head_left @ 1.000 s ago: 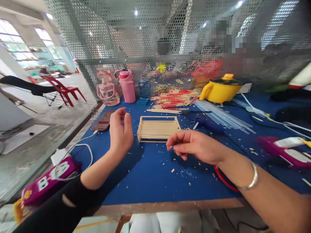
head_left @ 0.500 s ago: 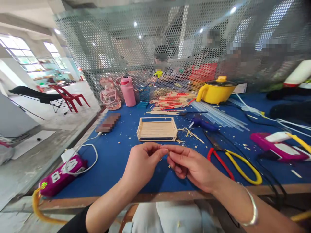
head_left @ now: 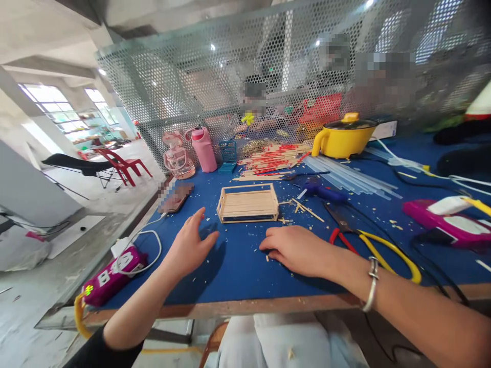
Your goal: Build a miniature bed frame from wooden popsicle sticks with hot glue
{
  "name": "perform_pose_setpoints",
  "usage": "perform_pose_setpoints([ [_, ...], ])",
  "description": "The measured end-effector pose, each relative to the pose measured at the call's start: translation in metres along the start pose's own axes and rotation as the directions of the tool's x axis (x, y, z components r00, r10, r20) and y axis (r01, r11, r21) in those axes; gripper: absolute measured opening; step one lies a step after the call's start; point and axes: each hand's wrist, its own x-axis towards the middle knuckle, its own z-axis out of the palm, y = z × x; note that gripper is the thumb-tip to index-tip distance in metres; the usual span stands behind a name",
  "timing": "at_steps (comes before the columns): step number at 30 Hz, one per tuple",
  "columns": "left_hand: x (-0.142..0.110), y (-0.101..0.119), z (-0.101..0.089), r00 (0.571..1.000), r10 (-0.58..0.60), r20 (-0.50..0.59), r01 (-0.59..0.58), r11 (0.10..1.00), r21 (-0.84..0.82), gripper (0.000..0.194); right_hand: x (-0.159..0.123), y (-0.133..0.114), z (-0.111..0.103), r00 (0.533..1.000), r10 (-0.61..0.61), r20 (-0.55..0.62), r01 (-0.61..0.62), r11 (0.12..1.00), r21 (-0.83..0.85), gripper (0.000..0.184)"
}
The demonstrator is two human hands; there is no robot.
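My left hand [head_left: 194, 245] hovers over the blue tabletop, left of a small tray-like frame [head_left: 249, 204] built from wooden sticks. Its fingers are spread, with nothing in them. My right hand [head_left: 295, 250] is low over the table, just in front of the frame's right corner. Its fingers are loosely bent and apart from the thumb, and no held thing shows; the palm faces down and is hidden. A small wood scrap [head_left: 267, 258] lies by its fingertips. Short wooden sticks [head_left: 305, 208] lie beyond this hand.
Pliers [head_left: 347, 227] with red and yellow handles and a blue glue gun [head_left: 326, 192] lie at right. Behind are red-tipped sticks [head_left: 272, 161], clear glue sticks [head_left: 349, 176] and a yellow pot [head_left: 345, 139]. A phone [head_left: 178, 197] and purple power strip [head_left: 115, 273] are at left.
My hands have parted from their pinch together. The left hand moved left and spread its fingers; the right lowered toward the table. The view tilted slightly. The wooden frame stays in place.
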Motion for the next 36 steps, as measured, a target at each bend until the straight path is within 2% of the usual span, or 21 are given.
perform_pose_setpoints([
  [1, 0.012, 0.001, 0.007, 0.999, -0.05, 0.011, 0.051, 0.99, -0.129, 0.072, 0.006, 0.0, -0.001, 1.0, -0.023, 0.017, 0.023, 1.0, -0.016, 0.023],
  [2, 0.024, 0.001, 0.013, 0.998, -0.051, 0.034, 0.056, 0.984, -0.17, 0.07, 0.01, 0.001, -0.002, 0.999, -0.039, 0.03, 0.04, 0.999, -0.022, 0.021],
  [6, 0.062, 0.002, 0.029, 0.996, -0.025, 0.09, 0.046, 0.969, -0.243, 0.034, 0.02, -0.001, -0.006, 0.995, -0.04, 0.087, 0.043, 0.999, -0.028, 0.02],
  [8, 0.067, 0.007, 0.033, 0.994, -0.015, 0.109, 0.044, 0.962, -0.269, 0.025, 0.02, -0.002, -0.008, 0.994, -0.028, 0.109, 0.03, 0.999, -0.015, 0.021],
  [10, 0.06, 0.016, 0.037, 0.994, -0.018, 0.109, 0.05, 0.954, -0.295, 0.023, 0.017, 0.0, -0.012, 0.996, 0.006, 0.094, -0.009, 0.999, 0.033, 0.023],
  [12, 0.045, 0.025, 0.042, 0.993, -0.029, 0.117, 0.067, 0.94, -0.333, 0.023, 0.012, 0.004, -0.016, 0.994, 0.112, 0.001, -0.111, 0.991, 0.081, 0.022],
  [13, 0.035, 0.028, 0.044, 0.99, -0.028, 0.137, 0.076, 0.93, -0.361, 0.024, 0.009, 0.008, -0.018, 0.979, 0.194, -0.065, -0.188, 0.978, 0.087, 0.019],
  [16, 0.017, 0.03, 0.045, 0.97, 0.021, 0.241, 0.089, 0.894, -0.439, 0.022, 0.004, 0.022, -0.021, 0.878, 0.418, -0.233, -0.415, 0.907, 0.066, 0.007],
  [18, 0.023, 0.025, 0.041, 0.969, 0.063, 0.238, 0.053, 0.89, -0.453, 0.018, 0.004, 0.03, -0.017, 0.842, 0.491, -0.223, -0.484, 0.87, 0.088, 0.006],
  [19, 0.033, 0.022, 0.039, 0.978, 0.07, 0.196, 0.027, 0.891, -0.452, 0.025, 0.005, 0.033, -0.014, 0.835, 0.513, -0.202, -0.497, 0.859, 0.125, 0.008],
  [20, 0.045, 0.019, 0.037, 0.983, 0.084, 0.165, 0.001, 0.888, -0.459, 0.04, 0.007, 0.035, -0.01, 0.828, 0.527, -0.19, -0.499, 0.848, 0.178, 0.008],
  [21, 0.058, 0.017, 0.035, 0.982, 0.109, 0.151, -0.026, 0.881, -0.472, 0.056, 0.009, 0.036, -0.006, 0.819, 0.54, -0.194, -0.494, 0.835, 0.241, 0.003],
  [22, 0.072, 0.015, 0.033, 0.976, 0.148, 0.159, -0.053, 0.871, -0.488, 0.066, 0.011, 0.036, -0.002, 0.809, 0.549, -0.212, -0.478, 0.823, 0.307, 0.008],
  [23, 0.083, 0.013, 0.032, 0.964, 0.192, 0.182, -0.075, 0.859, -0.506, 0.067, 0.013, 0.037, 0.001, 0.8, 0.552, -0.238, -0.449, 0.811, 0.375, 0.021],
  [25, 0.097, 0.01, 0.031, 0.936, 0.257, 0.241, -0.093, 0.84, -0.535, 0.056, 0.019, 0.039, 0.006, 0.796, 0.536, -0.281, -0.362, 0.794, 0.488, 0.042],
  [27, 0.096, 0.007, 0.031, 0.919, 0.284, 0.272, -0.093, 0.83, -0.55, 0.043, 0.026, 0.043, 0.008, 0.8, 0.516, -0.306, -0.29, 0.779, 0.555, 0.044],
  [29, 0.085, 0.003, 0.028, 0.926, 0.272, 0.263, -0.083, 0.823, -0.562, 0.038, 0.038, 0.049, 0.006, 0.797, 0.506, -0.331, -0.238, 0.766, 0.598, 0.037],
  [32, 0.069, 0.006, 0.021, 0.959, 0.208, 0.194, -0.06, 0.814, -0.578, 0.042, 0.06, 0.053, 0.0, 0.801, 0.491, -0.343, -0.137, 0.707, 0.694, 0.041],
  [36, 0.066, 0.026, 0.011, 0.983, 0.139, 0.124, -0.041, 0.811, -0.583, 0.051, 0.074, 0.041, -0.01, 0.826, 0.464, -0.321, 0.004, 0.564, 0.826, 0.048],
])
